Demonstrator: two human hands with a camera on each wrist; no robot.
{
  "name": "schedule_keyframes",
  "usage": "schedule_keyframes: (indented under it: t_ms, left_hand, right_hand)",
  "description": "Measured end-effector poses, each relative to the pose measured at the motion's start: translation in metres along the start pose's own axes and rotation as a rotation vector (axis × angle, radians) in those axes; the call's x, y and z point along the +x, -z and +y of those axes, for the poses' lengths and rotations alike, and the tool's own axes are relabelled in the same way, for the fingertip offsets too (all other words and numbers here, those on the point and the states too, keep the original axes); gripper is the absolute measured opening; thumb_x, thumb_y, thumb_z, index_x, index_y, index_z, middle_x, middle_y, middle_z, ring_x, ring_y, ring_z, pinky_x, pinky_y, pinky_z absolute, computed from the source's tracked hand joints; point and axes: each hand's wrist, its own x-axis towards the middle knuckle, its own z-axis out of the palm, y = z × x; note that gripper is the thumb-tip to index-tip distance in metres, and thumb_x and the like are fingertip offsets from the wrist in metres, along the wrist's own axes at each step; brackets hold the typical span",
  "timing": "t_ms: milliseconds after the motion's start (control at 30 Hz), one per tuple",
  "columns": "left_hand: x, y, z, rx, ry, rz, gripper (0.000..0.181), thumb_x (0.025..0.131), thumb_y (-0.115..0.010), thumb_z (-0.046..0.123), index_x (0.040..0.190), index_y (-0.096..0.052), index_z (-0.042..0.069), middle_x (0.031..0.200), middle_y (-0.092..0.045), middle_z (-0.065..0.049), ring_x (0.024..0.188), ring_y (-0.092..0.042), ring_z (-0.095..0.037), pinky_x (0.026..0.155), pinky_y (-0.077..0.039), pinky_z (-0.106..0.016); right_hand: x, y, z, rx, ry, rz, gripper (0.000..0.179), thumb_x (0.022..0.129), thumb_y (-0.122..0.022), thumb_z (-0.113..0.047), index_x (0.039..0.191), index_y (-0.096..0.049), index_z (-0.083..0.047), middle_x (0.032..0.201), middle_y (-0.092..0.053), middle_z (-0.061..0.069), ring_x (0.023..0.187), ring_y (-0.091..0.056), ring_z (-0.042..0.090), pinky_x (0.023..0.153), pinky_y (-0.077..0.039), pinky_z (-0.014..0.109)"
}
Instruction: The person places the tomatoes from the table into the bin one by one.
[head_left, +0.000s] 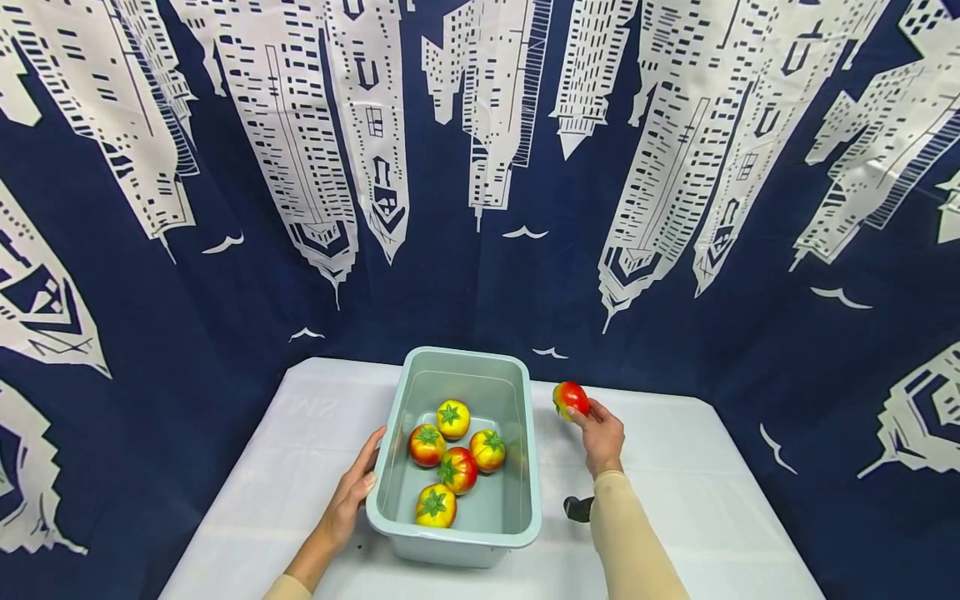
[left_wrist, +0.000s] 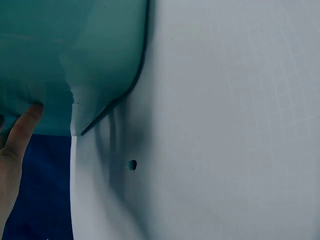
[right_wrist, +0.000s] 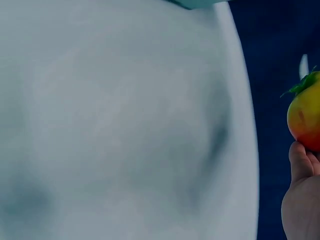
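Note:
My right hand (head_left: pixel 604 437) pinches a red and yellow tomato (head_left: pixel 572 401) between thumb and fingers, above the table to the right of the grey-green bin (head_left: pixel 454 547). In the right wrist view, that tomato (right_wrist: pixel 306 115) shows its green leafy top, with the fingertips at its underside. Several more red and yellow tomatoes (head_left: pixel 458 470) with green star-shaped tops lie on the bin's floor. Against the bin's left outer side rests my left hand (head_left: pixel 351 493), its fingers extended along the wall and the thumb close to the rim. In the left wrist view, a fingertip touches the bin wall (left_wrist: pixel 100 45).
The bin stands on a table with a white cover (head_left: pixel 667 483). A small black object (head_left: pixel 577 508) lies near my right forearm, partly hidden by the sleeve. Behind the table hangs a dark blue cloth (head_left: pixel 450 292) printed with white buildings and birds.

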Motion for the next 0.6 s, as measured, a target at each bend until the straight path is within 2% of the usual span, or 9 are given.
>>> schedule_keyframes:
  t_ms: [167, 300, 433, 600]
  left_hand:
    - [0.000, 0.001, 0.001, -0.006, 0.004, -0.010, 0.064, 0.094, -0.030, 0.025, 0.157, -0.017, 0.020, 0.153, -0.032, -0.026, 0.134, -0.042, -0.028, 0.090, -0.047, -0.039]
    - [-0.001, 0.001, 0.001, -0.014, 0.009, -0.002, 0.064, 0.094, -0.030, 0.025, 0.157, -0.017, 0.017, 0.153, -0.033, -0.027, 0.133, -0.043, -0.031, 0.090, -0.046, -0.046]
    - [0.000, 0.000, 0.002, -0.013, 0.009, 0.004, 0.064, 0.095, -0.030, 0.025, 0.157, -0.017, 0.017, 0.152, -0.034, -0.027, 0.132, -0.043, -0.033, 0.089, -0.046, -0.046]
    - [0.000, 0.000, 0.002, -0.015, 0.006, -0.016, 0.064, 0.095, -0.030, 0.024, 0.157, -0.016, 0.019, 0.152, -0.033, -0.028, 0.131, -0.045, -0.017, 0.090, -0.047, -0.040]
  right_hand:
    - [0.001, 0.004, -0.026, 0.009, 0.041, -0.002, 0.064, 0.084, -0.074, -0.011, 0.141, -0.047, 0.003, 0.145, -0.048, 0.024, 0.133, -0.049, 0.032, 0.108, -0.038, 0.041]
    - [-0.001, 0.001, -0.047, 0.006, 0.078, -0.049, 0.066, 0.085, -0.074, -0.014, 0.143, -0.045, 0.002, 0.146, -0.048, 0.022, 0.133, -0.049, 0.031, 0.109, -0.038, 0.040]
    - [-0.002, -0.009, -0.064, 0.021, 0.133, -0.115, 0.064, 0.085, -0.073, -0.013, 0.142, -0.047, 0.001, 0.144, -0.050, 0.020, 0.131, -0.052, 0.028, 0.107, -0.040, 0.037]
    - [-0.009, -0.023, -0.078, 0.074, 0.161, -0.207, 0.060, 0.086, -0.071, -0.007, 0.140, -0.048, 0.002, 0.143, -0.051, 0.020, 0.129, -0.053, 0.027, 0.104, -0.041, 0.034]
